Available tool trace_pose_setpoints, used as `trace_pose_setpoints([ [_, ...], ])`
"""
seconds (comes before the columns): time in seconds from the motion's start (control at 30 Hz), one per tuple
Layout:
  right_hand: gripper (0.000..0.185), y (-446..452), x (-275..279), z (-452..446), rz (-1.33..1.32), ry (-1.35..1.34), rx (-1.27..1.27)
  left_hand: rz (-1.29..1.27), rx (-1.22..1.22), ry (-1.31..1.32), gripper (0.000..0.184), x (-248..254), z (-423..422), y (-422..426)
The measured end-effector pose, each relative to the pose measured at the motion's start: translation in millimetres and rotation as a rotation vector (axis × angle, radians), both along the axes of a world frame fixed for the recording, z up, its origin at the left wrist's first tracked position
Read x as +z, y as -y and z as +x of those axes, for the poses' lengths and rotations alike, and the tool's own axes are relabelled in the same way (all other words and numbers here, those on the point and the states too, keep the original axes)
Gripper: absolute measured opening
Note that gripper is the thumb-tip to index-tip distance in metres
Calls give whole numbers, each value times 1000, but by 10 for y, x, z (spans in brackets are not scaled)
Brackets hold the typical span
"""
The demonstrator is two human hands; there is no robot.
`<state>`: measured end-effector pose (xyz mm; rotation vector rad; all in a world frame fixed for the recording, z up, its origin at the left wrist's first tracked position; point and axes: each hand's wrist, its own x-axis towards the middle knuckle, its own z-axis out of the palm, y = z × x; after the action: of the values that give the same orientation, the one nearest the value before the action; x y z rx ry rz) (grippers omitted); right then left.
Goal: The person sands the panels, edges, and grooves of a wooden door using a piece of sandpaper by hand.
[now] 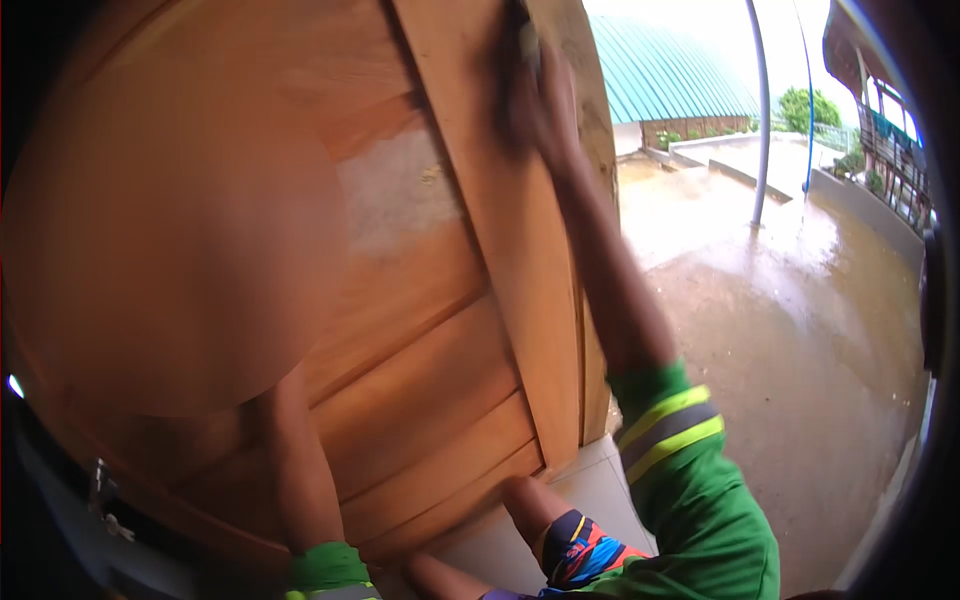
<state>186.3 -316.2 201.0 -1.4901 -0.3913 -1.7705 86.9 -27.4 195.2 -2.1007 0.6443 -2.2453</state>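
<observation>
A wooden door [430, 350] with recessed panels and an orange-brown finish fills the left and middle of the view. My right hand [550, 105] is high on its right-hand upright board, smeared by motion. The fingers look closed around something dark with a small pale part, too blurred to name. On the upper panel there is a whitish, dull patch [400, 190]. My left forearm reaches up toward the door from below. A round, blurred patch covers my left hand, so its fingers are hidden.
A light wooden door frame [597, 330] runs along the door's right side. Pale floor tiles [590, 480] lie below, by my bent leg. Outside are wet concrete ground [780, 340], a grey pole [762, 120], a green-roofed building [665, 75] and a low wall.
</observation>
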Motion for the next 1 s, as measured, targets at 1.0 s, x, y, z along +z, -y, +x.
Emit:
trace_pose_setpoints([
  [1.0,58,-319,-5442,-1038,689,-919,485,57,281,-38,30,223,389,-754],
])
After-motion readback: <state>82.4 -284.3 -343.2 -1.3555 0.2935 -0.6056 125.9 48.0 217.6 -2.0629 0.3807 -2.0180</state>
